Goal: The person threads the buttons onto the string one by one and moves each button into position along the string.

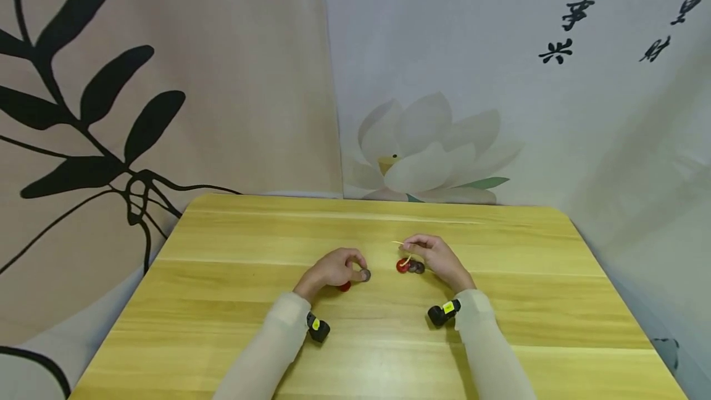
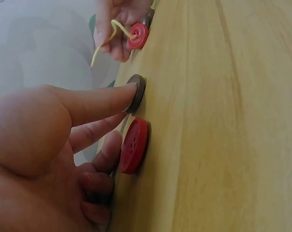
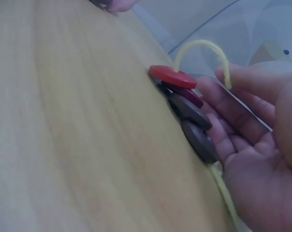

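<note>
Pressing a fingertip on a brown button (image 2: pixel 136 92), the left hand (image 1: pixel 331 270) lies curled on the table (image 1: pixel 222 301); a loose red button (image 2: pixel 134 145) lies flat just beside its other fingers. Right hand (image 1: pixel 439 258) pinches a yellow cord (image 3: pixel 204 48) between thumb and fingers. Cord runs through a strung row of buttons (image 3: pixel 187 113), red one at the front, brown ones behind, resting on the table against the palm. Hands near each other, mid-table.

Bare table (image 1: pixel 500 326) surrounds hands; only scattered buttons (image 1: pixel 410 266) obstruct.
</note>
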